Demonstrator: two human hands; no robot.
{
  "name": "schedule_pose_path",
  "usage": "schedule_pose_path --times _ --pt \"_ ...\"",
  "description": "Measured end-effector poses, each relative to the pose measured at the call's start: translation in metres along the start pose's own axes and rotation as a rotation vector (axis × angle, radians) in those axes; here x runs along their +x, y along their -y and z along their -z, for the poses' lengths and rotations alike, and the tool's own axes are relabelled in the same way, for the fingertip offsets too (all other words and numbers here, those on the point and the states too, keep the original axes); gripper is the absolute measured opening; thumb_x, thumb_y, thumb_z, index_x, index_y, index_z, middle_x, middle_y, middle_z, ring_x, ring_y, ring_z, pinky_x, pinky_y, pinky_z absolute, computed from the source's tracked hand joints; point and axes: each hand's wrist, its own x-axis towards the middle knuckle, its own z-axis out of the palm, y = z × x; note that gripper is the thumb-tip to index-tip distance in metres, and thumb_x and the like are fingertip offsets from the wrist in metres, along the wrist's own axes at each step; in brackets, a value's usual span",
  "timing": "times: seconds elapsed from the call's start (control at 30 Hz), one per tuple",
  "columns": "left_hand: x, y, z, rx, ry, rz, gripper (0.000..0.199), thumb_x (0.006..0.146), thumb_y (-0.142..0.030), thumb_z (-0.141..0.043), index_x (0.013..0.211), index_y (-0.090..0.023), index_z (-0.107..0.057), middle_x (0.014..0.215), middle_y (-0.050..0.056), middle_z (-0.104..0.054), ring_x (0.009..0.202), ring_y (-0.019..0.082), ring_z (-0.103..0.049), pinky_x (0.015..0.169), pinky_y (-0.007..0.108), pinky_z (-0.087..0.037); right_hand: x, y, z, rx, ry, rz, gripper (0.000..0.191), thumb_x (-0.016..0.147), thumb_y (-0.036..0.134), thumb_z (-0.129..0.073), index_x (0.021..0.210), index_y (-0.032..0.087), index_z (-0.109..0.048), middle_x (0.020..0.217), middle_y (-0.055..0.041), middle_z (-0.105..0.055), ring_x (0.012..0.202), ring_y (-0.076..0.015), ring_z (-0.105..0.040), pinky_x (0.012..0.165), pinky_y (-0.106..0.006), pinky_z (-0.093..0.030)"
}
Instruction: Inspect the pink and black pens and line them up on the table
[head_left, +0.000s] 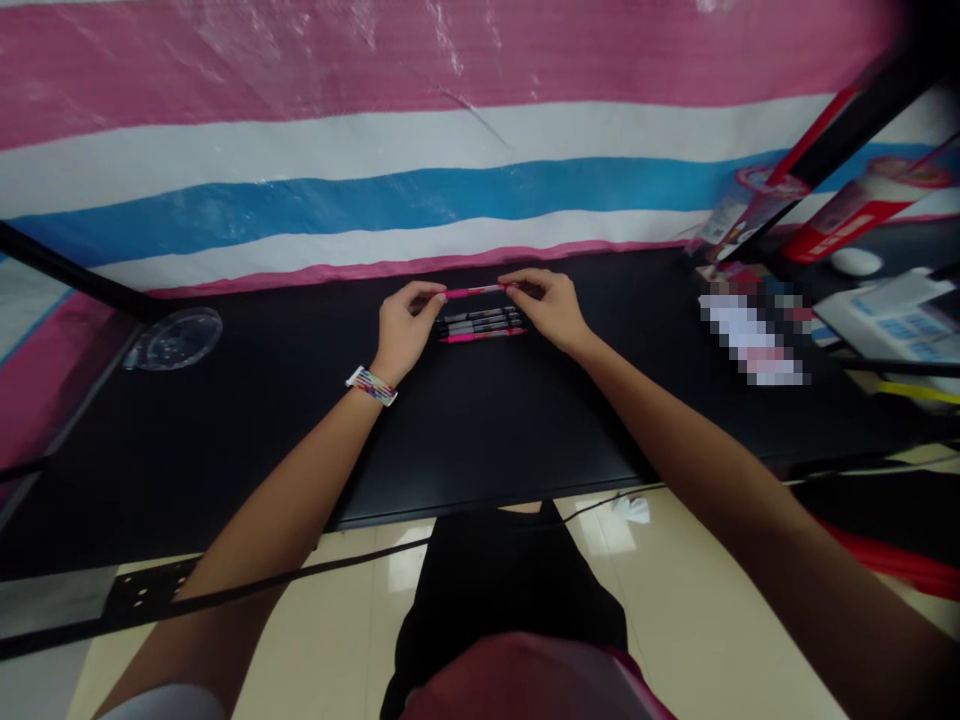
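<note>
A pink-ended pen [474,291] lies crosswise between my two hands at the back of the row. My left hand [409,318] pinches its left end between thumb and fingers. At its right end my right hand [549,305] does the same. Just in front of it, several black and grey pens [481,322] lie side by side on the black table [480,430]. Nearest to me in that row is another pink pen [480,336]. Fingertips cover both ends of the pinched pen.
A clear plastic lid [180,338] lies at the left. On the right stand a drink cup with a red straw [742,210] and a red-and-white cup [862,205]. Near them are a white mouse [856,262] and a white box [900,315]. A striped sheet [420,200] hangs behind the table.
</note>
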Motion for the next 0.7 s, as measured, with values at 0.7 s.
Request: schedule_pose_path --times 0.7 --pt "0.001 0.029 -0.002 0.311 0.071 -0.026 0.015 0.095 -0.029 -0.075 0.097 -0.031 -0.09 0.092 0.007 -0.079 0.092 0.029 -0.065 0.103 0.052 -0.05 -0.004 -0.01 -0.001 -0.334 0.12 0.113 0.034 0.092 0.013 -0.058 0.104 0.023 -0.089 0.111 -0.0085 -0.086 0.109 -0.0331 -0.075 0.109 -0.054 -0.057"
